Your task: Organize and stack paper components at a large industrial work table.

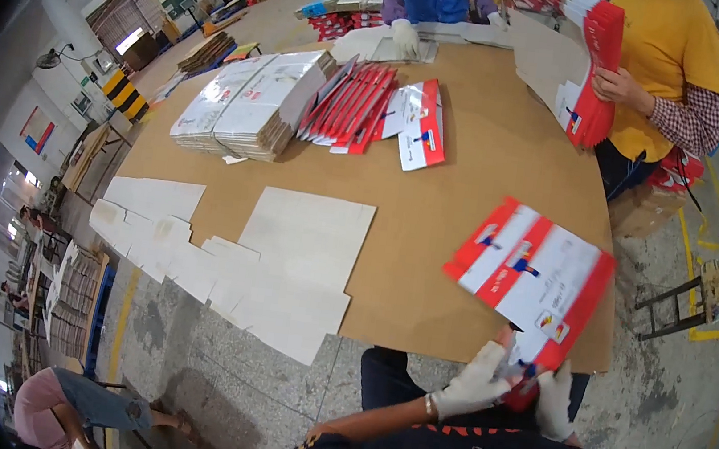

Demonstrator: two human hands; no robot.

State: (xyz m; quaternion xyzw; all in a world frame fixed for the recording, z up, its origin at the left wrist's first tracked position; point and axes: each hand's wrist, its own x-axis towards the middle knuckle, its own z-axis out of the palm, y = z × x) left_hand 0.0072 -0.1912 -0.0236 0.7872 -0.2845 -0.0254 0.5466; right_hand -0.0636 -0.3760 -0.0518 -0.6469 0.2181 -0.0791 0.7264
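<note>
At the near right edge of the tabletop lies a red-and-white printed carton blank (542,269), with small blue figures and a narrower flap reaching toward me. My left hand (476,384), in a white glove with bare fingertips, grips that flap from its left side. On the flap's other side my right hand (556,405), also white-gloved, closes around the edge. Between both hands the lower end of the flap looks bent and partly blurred. Most of the blank rests flat on the brown board, beyond my fingers.
Plain white cardboard sheets (303,249) overhang the table's near left edge. Farther back stand a strapped stack of flat cartons (253,104) and several folded red-and-white cartons (356,107). Across the table, one co-worker's gloved hand (406,38) rests on sheets; another person holds red cartons (598,74).
</note>
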